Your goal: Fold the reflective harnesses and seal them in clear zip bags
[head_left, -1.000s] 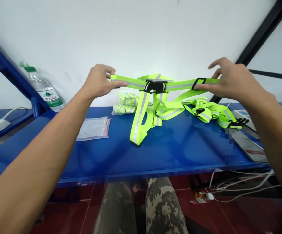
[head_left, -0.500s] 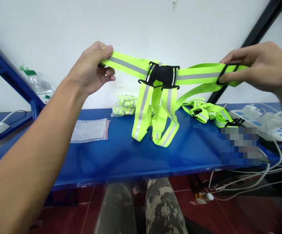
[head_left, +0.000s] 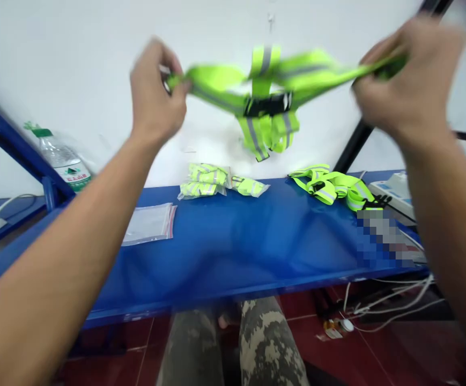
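Observation:
A neon-yellow reflective harness (head_left: 220,102) with grey stripes and a black centre piece is stretched in the air between my two hands, blurred by motion. My left hand (head_left: 158,88) pinches one end of its strap. At the other end, my right hand (head_left: 409,80) is closed around the band. Short loops swing below the black centre, and another strap stands up above it. Beneath, on the blue table (head_left: 233,241), lie several bagged yellow harnesses (head_left: 204,179) and a loose one (head_left: 337,185) with a black buckle.
Clear zip bags (head_left: 148,224) lie at the left of the table. A water bottle (head_left: 66,161) stands behind the blue frame post. At the right are a white power strip (head_left: 393,187) and a blurred-out patch. White cables (head_left: 401,305) and a small jar (head_left: 337,328) are below the edge.
Both hands have risen, lifting the harness higher. Its loops, which hung down over the table, now swing up in front of the wall. The bagged harnesses behind it show more fully.

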A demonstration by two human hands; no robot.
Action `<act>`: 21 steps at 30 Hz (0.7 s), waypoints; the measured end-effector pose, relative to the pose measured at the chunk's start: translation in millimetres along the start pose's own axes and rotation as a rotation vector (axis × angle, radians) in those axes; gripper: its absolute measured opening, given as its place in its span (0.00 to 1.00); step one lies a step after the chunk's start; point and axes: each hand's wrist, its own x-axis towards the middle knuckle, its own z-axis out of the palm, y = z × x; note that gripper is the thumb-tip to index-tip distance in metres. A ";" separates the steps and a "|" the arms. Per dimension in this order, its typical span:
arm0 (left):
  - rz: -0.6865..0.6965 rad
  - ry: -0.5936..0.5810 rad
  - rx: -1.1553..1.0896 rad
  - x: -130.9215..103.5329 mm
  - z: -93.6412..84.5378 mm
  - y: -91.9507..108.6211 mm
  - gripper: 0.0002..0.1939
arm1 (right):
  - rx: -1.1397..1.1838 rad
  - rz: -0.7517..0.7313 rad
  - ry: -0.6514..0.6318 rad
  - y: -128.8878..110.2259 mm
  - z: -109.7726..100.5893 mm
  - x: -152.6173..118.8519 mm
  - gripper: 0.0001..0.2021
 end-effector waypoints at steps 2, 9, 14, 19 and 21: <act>0.046 -0.176 0.118 -49.0 2.1 -9.9 0.08 | 0.047 0.018 -0.089 -3.7 16.7 -47.3 0.05; 0.026 -1.076 0.449 -183.3 20.4 -14.4 0.15 | 0.138 -0.051 -0.824 -11.9 77.2 -199.6 0.12; -0.086 -1.180 0.459 -175.3 40.3 25.9 0.32 | 0.259 -0.112 -0.801 -29.3 78.4 -193.7 0.34; -0.009 -1.039 0.277 -177.8 66.2 35.6 0.24 | 0.392 -0.154 -0.838 -52.6 92.8 -183.8 0.25; -0.032 -1.036 0.225 -183.5 71.5 31.3 0.18 | 0.403 -0.133 -0.841 -54.7 99.3 -183.8 0.19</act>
